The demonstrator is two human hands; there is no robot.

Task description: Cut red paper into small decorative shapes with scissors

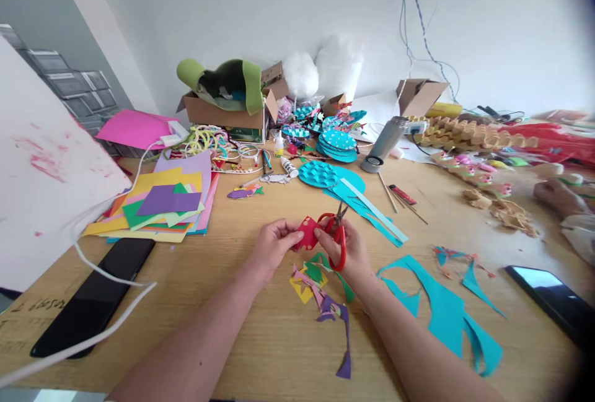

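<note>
A small red paper piece [307, 234] with pale dots is held between both hands above the table. My left hand [275, 242] pinches its left edge between thumb and fingers. At its right edge, the thumb of my right hand [352, 252] touches the paper. Red-handled scissors [343, 242] hang on that same hand, their blades pointing up and away from the paper. Beneath the hands lie purple paper scraps [343, 327], with a yellow scrap [302, 289] and a green scrap [317, 270] beside them.
Coloured paper sheets [170, 199] and a black phone [100, 297] lie left. Blue paper offcuts [444, 309] and another phone [551, 300] lie right. A grey flask [387, 142] leans at the back. Another person's hand [560, 196] rests at the far right.
</note>
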